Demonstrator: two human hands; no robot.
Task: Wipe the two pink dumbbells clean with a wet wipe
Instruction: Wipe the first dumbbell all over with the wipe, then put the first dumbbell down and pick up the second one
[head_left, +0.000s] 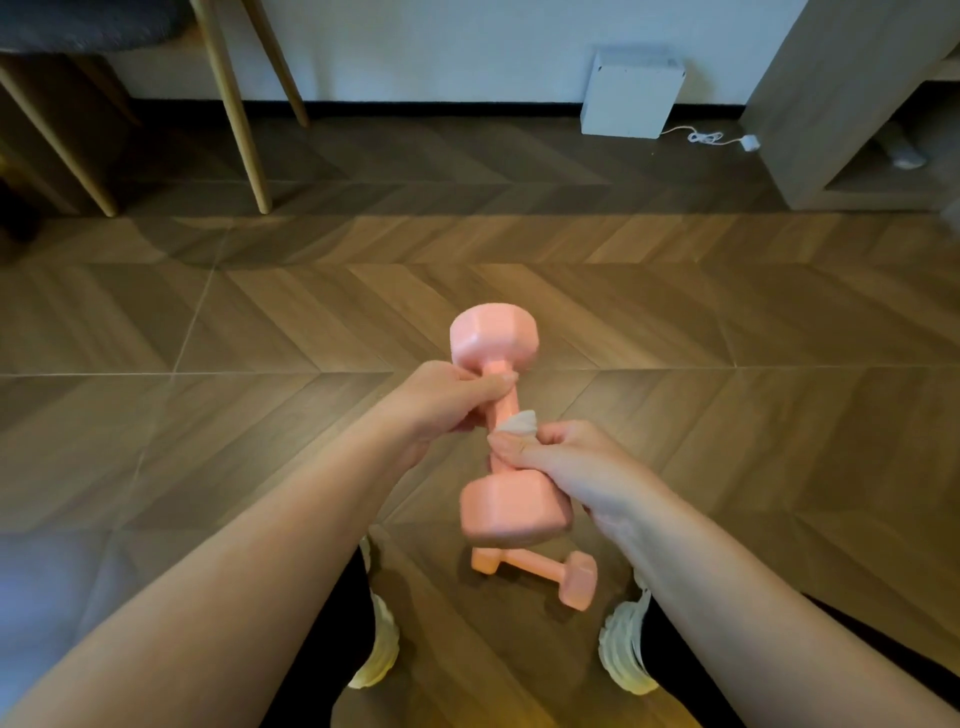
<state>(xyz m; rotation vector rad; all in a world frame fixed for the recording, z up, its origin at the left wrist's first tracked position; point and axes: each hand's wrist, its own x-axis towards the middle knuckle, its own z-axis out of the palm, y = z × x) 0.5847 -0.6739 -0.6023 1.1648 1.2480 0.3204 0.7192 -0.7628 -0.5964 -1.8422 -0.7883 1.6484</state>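
Dumbbell (501, 410) is held in the air over the floor (727, 338), its bar running from 12 to 6 o'clock. The left hand (441, 402) grips the bar near the far head, fingers curled round it. The right hand (566, 462) pinches the wipe (521, 422) against the bar, just beside the near head. The second dumbbell (540, 571) lies on the floor at 6 o'clock, between the shoes (382, 649). Open floor spreads toward 3 and 9 o'clock; chair legs (244, 130) stand at 10, a box (631, 93) at 1.
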